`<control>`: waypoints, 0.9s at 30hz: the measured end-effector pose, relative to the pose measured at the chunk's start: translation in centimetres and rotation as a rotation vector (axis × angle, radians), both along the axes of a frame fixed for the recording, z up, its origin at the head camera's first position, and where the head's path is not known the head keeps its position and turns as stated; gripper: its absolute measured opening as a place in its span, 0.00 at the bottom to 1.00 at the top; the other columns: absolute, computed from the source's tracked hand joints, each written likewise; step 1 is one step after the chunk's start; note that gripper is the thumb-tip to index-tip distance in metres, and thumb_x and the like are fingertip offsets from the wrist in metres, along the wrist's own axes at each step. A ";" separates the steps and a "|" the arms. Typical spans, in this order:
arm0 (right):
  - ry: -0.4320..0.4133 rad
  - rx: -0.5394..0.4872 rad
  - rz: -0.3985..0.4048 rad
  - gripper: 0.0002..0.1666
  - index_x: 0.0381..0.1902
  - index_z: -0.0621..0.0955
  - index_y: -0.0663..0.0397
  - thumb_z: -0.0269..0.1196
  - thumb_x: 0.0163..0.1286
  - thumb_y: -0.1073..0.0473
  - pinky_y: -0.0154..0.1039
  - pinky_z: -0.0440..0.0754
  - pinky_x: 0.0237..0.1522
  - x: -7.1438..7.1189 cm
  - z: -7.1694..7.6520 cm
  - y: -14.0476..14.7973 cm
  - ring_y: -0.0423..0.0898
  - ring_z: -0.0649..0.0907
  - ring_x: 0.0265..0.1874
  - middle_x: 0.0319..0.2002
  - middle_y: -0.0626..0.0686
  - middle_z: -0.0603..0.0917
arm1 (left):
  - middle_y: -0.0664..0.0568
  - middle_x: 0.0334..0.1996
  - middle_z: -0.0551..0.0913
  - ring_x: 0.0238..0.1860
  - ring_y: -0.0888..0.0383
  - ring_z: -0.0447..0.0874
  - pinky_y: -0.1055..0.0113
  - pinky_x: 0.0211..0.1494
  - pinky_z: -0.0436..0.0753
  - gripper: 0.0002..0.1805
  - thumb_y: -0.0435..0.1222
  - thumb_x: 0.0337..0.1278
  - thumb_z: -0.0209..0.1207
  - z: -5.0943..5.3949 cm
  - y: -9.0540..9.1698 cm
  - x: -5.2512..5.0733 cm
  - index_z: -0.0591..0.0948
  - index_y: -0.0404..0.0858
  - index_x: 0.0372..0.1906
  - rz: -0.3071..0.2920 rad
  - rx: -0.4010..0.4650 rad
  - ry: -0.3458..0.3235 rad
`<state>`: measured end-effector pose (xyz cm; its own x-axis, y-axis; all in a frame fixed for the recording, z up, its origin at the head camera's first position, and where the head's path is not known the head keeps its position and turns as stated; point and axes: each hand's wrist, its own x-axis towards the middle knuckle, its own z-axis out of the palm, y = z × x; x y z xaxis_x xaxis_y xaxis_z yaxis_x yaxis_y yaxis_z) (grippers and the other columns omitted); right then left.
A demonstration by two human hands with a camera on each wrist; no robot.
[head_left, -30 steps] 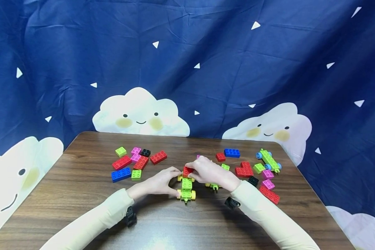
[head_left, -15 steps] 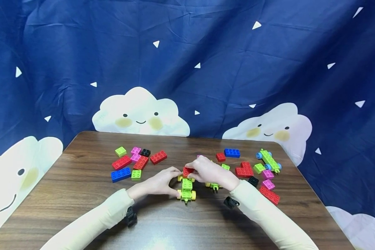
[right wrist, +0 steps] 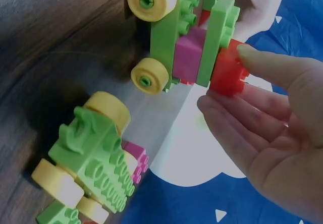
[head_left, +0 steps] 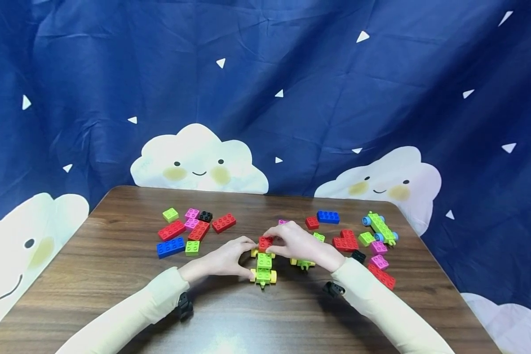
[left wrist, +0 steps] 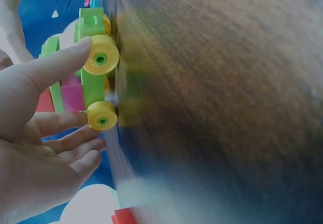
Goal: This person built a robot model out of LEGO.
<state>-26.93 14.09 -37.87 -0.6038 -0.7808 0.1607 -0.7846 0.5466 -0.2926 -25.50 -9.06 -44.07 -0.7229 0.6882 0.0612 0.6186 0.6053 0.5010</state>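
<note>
A toy car (head_left: 263,276) of building bricks stands on the table, with a green base and yellow wheels (left wrist: 102,55). Above the base, a pink brick (right wrist: 189,57) carries a long green brick (right wrist: 217,40), topped by a red brick (right wrist: 228,68). From the left, my left hand (head_left: 225,258) holds the car; its thumb touches one wheel and its fingers reach the other. My right hand (head_left: 298,243) has its thumb and fingers on opposite sides of the red brick. Beside this car is a second green base (right wrist: 96,153) with yellow wheels, partly hidden by my right hand in the head view.
Loose red, pink, black, green and blue bricks (head_left: 171,247) lie on the table's left. More bricks, including red ones (head_left: 346,241) and a blue one (head_left: 328,217), are at the right, near a green base with blue wheels (head_left: 380,227). A blue cloud-patterned cloth (head_left: 265,98) hangs behind the table.
My right hand has shifted slightly right, its fingers spread a little wider at the red brick, showing more of its top. The left hand and car stay in place.
</note>
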 end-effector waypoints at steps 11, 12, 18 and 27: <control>-0.027 -0.061 -0.062 0.13 0.42 0.87 0.57 0.71 0.61 0.57 0.31 0.86 0.40 -0.2 -0.3 0.2 0.41 0.87 0.34 0.38 0.52 0.90 | 0.42 0.61 0.75 0.62 0.47 0.75 0.50 0.66 0.76 0.43 0.52 0.49 0.71 -0.2 -0.1 0.0 0.74 0.30 0.65 0.013 -0.010 -0.025; -0.034 -0.061 -0.070 0.13 0.42 0.87 0.57 0.72 0.61 0.57 0.30 0.86 0.40 -0.2 -0.4 0.2 0.41 0.87 0.35 0.38 0.52 0.90 | 0.42 0.61 0.75 0.62 0.47 0.75 0.50 0.66 0.76 0.43 0.52 0.49 0.71 -0.2 -0.1 0.0 0.74 0.30 0.65 0.012 -0.010 -0.020; -0.045 -0.070 -0.092 0.12 0.41 0.87 0.57 0.72 0.60 0.58 0.30 0.85 0.38 -0.1 -0.3 0.2 0.42 0.85 0.33 0.36 0.52 0.87 | 0.40 0.60 0.76 0.61 0.46 0.76 0.51 0.66 0.76 0.42 0.49 0.48 0.72 -0.2 0.0 0.1 0.74 0.27 0.64 -0.011 0.011 0.011; -0.003 0.000 -0.075 0.10 0.38 0.86 0.58 0.72 0.60 0.60 0.29 0.80 0.33 0.0 0.4 -0.4 0.41 0.82 0.29 0.33 0.53 0.86 | 0.40 0.60 0.76 0.62 0.45 0.76 0.51 0.66 0.76 0.42 0.49 0.48 0.72 0.0 0.0 0.2 0.74 0.27 0.64 -0.015 0.014 0.011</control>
<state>-26.95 13.72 -37.52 -0.6609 -0.7334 0.1591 -0.7407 0.6035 -0.2952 -25.34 -9.06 -44.03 -0.7115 0.6983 0.0784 0.6331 0.5887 0.5027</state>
